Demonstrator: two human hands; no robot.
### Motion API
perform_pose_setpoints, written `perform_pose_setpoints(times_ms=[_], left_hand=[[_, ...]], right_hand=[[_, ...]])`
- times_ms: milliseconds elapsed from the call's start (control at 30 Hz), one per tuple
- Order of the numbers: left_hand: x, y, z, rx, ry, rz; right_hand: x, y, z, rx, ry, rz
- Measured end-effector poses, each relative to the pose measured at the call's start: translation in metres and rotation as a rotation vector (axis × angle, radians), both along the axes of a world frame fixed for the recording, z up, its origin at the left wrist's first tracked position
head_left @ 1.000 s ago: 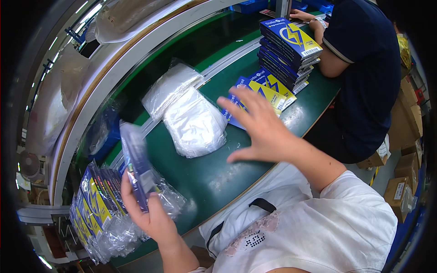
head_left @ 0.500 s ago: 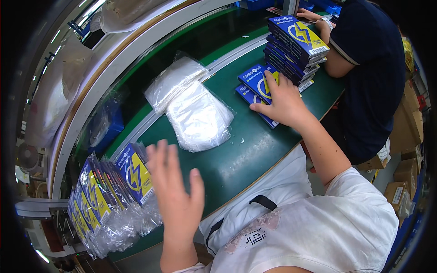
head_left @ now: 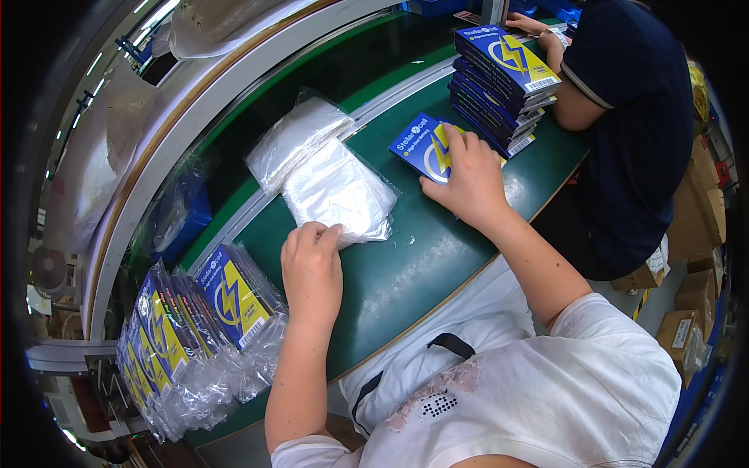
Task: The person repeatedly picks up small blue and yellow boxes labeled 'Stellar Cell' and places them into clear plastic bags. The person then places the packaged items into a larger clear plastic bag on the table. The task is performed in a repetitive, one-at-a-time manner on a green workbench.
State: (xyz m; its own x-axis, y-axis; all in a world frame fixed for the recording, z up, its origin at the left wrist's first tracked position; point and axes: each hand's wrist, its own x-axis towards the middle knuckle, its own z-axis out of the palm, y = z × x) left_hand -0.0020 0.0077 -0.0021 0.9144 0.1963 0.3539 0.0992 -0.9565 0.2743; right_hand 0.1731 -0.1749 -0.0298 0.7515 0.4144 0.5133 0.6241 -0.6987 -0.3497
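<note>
My left hand [head_left: 311, 269] is at the near edge of a pile of clear plastic bags [head_left: 339, 189], its thumb and fingers pinched together at the bags' lower corner. How many bags lie between the fingertips is hidden. My right hand [head_left: 471, 178] grips a flat blue-and-yellow box [head_left: 418, 146] across its width, thumb along the near side and fingers over the yellow part. Beyond it rises a tall stack of the same boxes [head_left: 499, 58]. At the left, a row of boxes in clear bags [head_left: 234, 300] leans upright, with loose plastic ends toward me.
A metal rail [head_left: 403, 95] runs along the far side of the green table [head_left: 413, 257]. Beyond the rail is a blue bin [head_left: 187, 222] at the left. A co-worker in a dark shirt [head_left: 636, 132] sits at the right, one arm near the stack. Cartons [head_left: 679, 339] stand behind.
My left hand has moved from above the table to the plastic bags and its fingers have closed. My right hand has shifted the box slightly left, and the box beneath it no longer shows.
</note>
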Motion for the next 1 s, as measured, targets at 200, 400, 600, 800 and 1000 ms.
perform_pose_setpoints(times_ms=[200,400,600,800,1000], left_hand=[[0.001,-0.003,-0.009,-0.091,-0.173,0.022],[0.0,-0.008,-0.01,-0.21,-0.306,0.017],[0.001,-0.004,-0.004,-0.244,-0.338,0.046],[0.001,0.004,-0.006,-0.396,-0.367,0.003],[-0.004,0.004,0.007,-0.861,-0.192,0.2]], right_hand=[[0.009,0.01,-0.001,0.153,0.021,0.059],[-0.008,0.003,0.015,0.745,0.184,0.242],[-0.029,-0.015,0.02,1.151,1.81,0.981],[-0.056,0.013,0.015,1.001,2.041,0.961],[-0.044,0.025,0.019,0.86,1.956,0.909]])
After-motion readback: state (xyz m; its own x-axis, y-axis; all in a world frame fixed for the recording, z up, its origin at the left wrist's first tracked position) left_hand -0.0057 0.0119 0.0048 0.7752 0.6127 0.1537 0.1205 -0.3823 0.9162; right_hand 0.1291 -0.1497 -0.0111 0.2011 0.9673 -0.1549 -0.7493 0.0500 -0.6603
